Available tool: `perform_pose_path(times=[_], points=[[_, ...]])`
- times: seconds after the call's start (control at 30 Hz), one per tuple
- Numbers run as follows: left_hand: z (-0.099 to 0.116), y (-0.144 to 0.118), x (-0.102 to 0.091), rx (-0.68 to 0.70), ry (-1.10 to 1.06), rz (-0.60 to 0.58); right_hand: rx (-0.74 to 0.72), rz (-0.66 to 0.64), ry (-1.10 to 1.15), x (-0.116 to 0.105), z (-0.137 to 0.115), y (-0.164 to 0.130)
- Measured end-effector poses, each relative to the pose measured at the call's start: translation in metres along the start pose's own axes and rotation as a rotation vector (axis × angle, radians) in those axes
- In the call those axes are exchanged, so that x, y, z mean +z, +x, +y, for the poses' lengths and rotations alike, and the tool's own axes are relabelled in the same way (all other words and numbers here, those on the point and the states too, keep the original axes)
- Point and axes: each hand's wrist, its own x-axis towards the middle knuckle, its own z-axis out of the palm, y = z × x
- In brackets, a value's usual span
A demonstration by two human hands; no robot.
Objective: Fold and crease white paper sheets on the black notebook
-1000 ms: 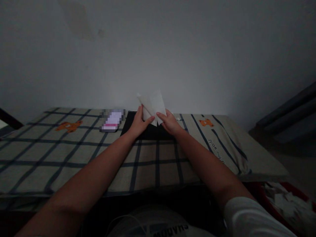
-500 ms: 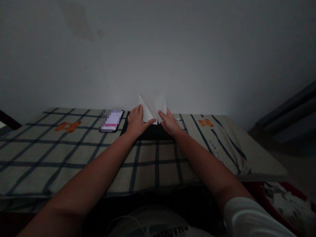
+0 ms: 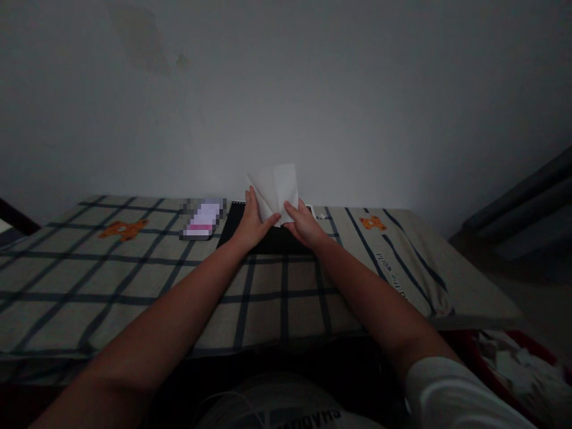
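Both of my hands hold a folded sheet of white paper (image 3: pixel 285 185) upright in front of me. At its left side, my left hand (image 3: pixel 254 223) grips the paper, fingers behind and thumb at the lower edge. My right hand (image 3: pixel 304 221) pinches the lower right part, its thumb lying on the front. A crease and a slanted folded edge run down the paper between the hands. Beneath them lies a flat black pad (image 3: pixel 272 241), partly covered by my hands.
A phone (image 3: pixel 204 219) with a lit screen lies left of the pad. A checked cloth (image 3: pixel 179 280) with orange bear prints covers the table, which meets a plain wall (image 3: pixel 357 107) at the back. At the lower right stands a red bin (image 3: pixel 465 357) of crumpled paper scraps.
The paper has tilted and shifted slightly left, and its right flap now stands as a clearer upright strip. My left fingers have straightened more. My right hand has moved a little left.
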Motion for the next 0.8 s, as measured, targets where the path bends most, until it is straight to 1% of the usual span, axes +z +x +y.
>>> perform_pose_path(times=[0.07, 0.1, 0.23, 0.4, 0.53, 0.6, 0.63, 0.8], points=[[0.000, -0.002, -0.002, 0.023, 0.156, 0.017, -0.006, -0.016, -0.005, 0.002, 0.000, 0.000], [0.002, -0.002, -0.003, 0.035, 0.196, 0.016, -0.012, -0.024, -0.003, 0.002, 0.000, 0.000], [0.008, -0.004, -0.008, 0.095, 0.254, 0.007, -0.028, -0.048, 0.005, 0.002, 0.001, 0.001], [0.012, -0.004, -0.009, 0.068, 0.221, 0.002, -0.049, -0.090, -0.012, 0.004, 0.002, 0.002], [0.014, -0.002, -0.007, 0.071, 0.063, -0.021, -0.040, -0.139, -0.012, 0.006, 0.000, 0.001], [0.015, 0.000, -0.005, 0.023, -0.070, -0.024, -0.047, -0.131, -0.023, 0.004, -0.001, 0.001], [0.015, 0.001, -0.004, -0.024, -0.141, -0.020, -0.052, -0.120, -0.033, 0.003, -0.001, 0.001], [0.017, 0.003, 0.000, -0.361, -0.436, 0.028, -0.019, -0.037, -0.061, -0.004, 0.002, 0.004]])
